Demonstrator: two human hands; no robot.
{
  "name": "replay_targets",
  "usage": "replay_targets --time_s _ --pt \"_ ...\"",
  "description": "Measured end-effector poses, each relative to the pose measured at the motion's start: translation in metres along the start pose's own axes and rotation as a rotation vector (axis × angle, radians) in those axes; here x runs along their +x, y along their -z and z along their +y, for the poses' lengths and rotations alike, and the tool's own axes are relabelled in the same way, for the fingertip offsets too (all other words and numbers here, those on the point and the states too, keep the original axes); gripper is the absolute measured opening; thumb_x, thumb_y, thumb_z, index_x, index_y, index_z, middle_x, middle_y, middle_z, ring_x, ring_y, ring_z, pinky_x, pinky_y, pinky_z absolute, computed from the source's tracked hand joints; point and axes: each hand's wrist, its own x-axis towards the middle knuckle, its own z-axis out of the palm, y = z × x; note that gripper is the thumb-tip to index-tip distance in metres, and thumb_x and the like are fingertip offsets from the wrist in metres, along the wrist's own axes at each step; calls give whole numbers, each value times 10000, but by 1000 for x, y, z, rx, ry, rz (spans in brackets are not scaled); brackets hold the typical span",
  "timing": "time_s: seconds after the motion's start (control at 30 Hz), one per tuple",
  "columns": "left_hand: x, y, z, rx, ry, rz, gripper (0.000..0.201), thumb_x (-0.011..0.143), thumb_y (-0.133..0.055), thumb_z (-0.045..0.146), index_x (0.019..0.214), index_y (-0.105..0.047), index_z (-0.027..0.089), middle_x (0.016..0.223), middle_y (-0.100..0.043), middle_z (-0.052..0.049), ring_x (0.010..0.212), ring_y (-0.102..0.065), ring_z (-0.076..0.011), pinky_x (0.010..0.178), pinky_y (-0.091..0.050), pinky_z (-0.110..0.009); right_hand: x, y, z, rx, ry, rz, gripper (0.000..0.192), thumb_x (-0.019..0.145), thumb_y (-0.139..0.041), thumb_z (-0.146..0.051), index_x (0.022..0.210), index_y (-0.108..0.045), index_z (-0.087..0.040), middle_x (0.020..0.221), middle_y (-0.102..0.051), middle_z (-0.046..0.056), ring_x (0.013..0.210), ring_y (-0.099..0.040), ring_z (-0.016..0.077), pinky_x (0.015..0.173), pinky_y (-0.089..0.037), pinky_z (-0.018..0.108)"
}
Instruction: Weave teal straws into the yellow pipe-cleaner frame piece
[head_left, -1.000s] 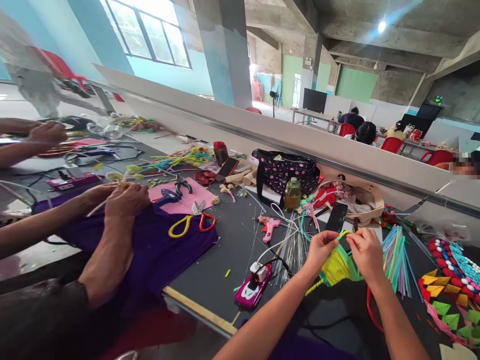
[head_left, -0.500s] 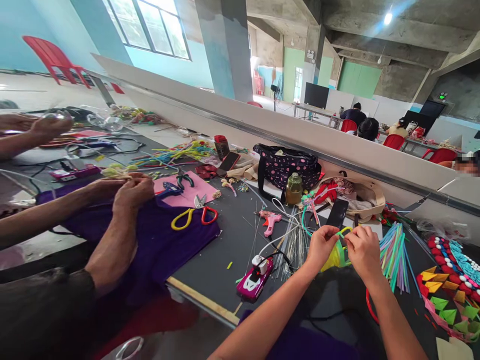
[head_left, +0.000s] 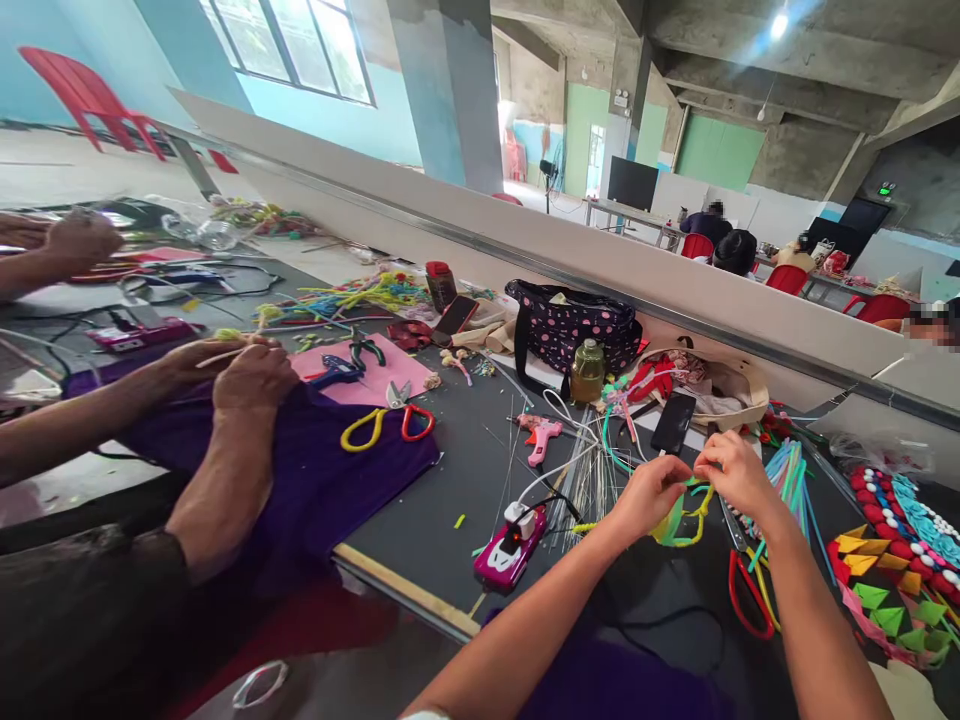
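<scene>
One view, from the head, shows the left hand [head_left: 651,497] pinched on yellow-green strands [head_left: 671,527] that hang below it, above the bench [head_left: 424,530]; the right hand [head_left: 735,475] is pinched nearly closed alongside, its hold hidden. A light, even pinch should prevent kinks.

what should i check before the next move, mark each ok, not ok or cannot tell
1. Yellow-green piece near left hand and right hand: ok, just below them.
2. Firm pinch by both: cannot tell, the contact is hidden.
3. Scissors close by: ok, beside the right forearm.
4. Pink glue gun clear of the hands: ok, lying apart from them.
5. Thin wires gathered neatly: not ok, spread loosely near the left forearm.
6. Power strip lit: ok, red light showing.
</scene>
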Motion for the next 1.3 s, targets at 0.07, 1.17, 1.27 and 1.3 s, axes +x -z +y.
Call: replay_targets --time_s 0.07,1.17,1.27,1.3 --pt "-1 0 -1 -53 -14 -29 217 716 -586 83 885 -688 172 817 -681 -28 731 -593 -148 651 -421 -236 3 -3 9 116 -24 -92 151 803 -589 -202 699 -692 -240 756 -631 17 812 -513 187 709 -367 300" --pt "6 -9 -24 -360 279 253 135 681 -673 185 805 -707 146 737 -699 -41 663 -610 -153 653 -464 -268 -29 -38 -31 -183 -76 414 133 860 -571 -227 819 -695 -252 997 -578 67 978 -463 243 809 -356 382" --pt "3 -9 -18 -131 221 237 137 715 -605 132 800 -706 167 747 -678 -27 683 -599 -152 649 -451 -261 -28 -32 -38 -188 -64 382 145 854 -561 -190 803 -686 -243 1020 -588 63 999 -470 243 836 -353 391" --pt "2 -8 -16 -69 198 225 147 722 -591 122 797 -706 173 755 -670 -26 692 -596 -152 650 -446 -258 -27 -30 -38 -182 -58 371 147 850 -561 -184 792 -683 -241 1027 -590 62 1007 -472 243 845 -352 393"
